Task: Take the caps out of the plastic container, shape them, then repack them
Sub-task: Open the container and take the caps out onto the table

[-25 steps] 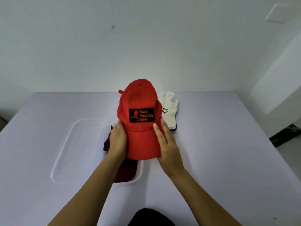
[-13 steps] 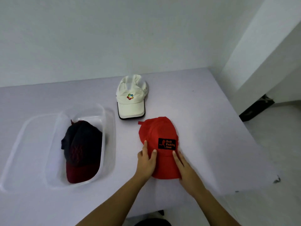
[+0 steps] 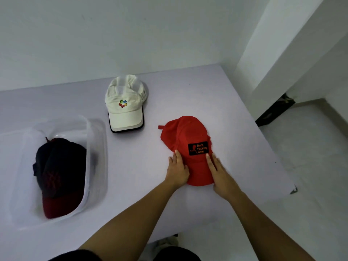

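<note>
- Three caps are in view; the red cap lies on the table, right of centre, crown away from the person and brim toward them.
- A black patch with orange lettering sits on its front, just above the brim.
- The left hand lies flat along the brim's left edge, fingers straight and close together, their tips touching the crown's lower side.
- The right hand lies flat along the brim's right edge, fingers straight, the forefinger reaching up to the patch's lower corner.
- Neither hand grips the cap; both press or rest on it with flat palms.
- The white cap sits farther back and to the left, well apart from the red one, brim toward the person, a coloured logo on its front.
- The dark cap, with a dark red brim, lies inside the clear container at the left of the table.
- A pale wall stands behind the table, and a light floor shows to the right.
</note>
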A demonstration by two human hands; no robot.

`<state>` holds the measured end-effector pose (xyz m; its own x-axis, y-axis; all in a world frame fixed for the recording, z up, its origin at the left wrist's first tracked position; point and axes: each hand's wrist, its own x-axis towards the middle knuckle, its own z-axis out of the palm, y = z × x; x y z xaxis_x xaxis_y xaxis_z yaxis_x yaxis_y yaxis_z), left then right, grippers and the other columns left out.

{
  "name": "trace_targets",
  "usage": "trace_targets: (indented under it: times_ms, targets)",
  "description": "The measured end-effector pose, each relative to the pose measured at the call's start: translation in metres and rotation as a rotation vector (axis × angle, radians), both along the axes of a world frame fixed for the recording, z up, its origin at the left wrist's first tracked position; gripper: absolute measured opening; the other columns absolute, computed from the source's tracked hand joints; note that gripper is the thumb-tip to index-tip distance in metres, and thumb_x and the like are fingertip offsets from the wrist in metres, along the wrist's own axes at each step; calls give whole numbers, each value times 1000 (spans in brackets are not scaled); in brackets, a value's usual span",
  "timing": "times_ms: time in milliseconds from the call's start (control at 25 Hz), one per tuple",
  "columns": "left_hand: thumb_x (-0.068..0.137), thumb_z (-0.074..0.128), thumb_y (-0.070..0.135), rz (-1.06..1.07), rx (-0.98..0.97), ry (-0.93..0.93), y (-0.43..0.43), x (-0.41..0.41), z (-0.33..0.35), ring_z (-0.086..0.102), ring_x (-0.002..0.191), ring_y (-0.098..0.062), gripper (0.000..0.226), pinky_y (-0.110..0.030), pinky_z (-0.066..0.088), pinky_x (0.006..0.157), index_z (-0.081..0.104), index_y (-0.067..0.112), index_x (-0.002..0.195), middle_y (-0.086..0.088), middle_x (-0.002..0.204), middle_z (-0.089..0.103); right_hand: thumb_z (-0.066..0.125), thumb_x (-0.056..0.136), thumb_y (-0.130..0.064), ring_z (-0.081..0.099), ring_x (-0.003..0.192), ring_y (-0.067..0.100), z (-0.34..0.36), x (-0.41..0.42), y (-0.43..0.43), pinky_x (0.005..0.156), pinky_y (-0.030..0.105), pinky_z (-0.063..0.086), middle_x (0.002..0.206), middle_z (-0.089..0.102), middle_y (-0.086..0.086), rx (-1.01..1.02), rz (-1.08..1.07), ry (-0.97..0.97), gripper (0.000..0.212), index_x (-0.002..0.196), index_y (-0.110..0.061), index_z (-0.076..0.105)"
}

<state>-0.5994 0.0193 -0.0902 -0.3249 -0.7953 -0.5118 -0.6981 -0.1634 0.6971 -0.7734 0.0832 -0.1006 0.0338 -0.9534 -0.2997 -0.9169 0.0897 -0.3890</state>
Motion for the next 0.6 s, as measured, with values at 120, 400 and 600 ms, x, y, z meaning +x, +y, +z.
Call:
trace_targets:
  times_ms: [120,400,600]
  targets:
    - [99,34,15,16,-43,91,8,21,22,5,148,-28,68,-32,9,118,-10,7,150,-11,161,-1,59,81,-1,-11,146,25,21,16,3,116,40,24,149,-30,2,27,36,9,105,138,-24,-26]
    - [102,32,18,400,-290,141,-6,136,91,20,146,-17,55,-22,16,113,8,16,152,-1,160,17,52,78,-1,-23,142,17,64,172,-54,119,33,-1,153,-29,3,-177,260,-36,98,147,-15,-16]
    - [99,38,17,700,-410,113,-10,266,99,38,137,-24,52,-29,29,113,25,13,149,-9,150,39,46,83,0,-14,146,18,77,299,-71,115,26,-3,159,-15,2,-212,475,-179,80,150,-17,7]
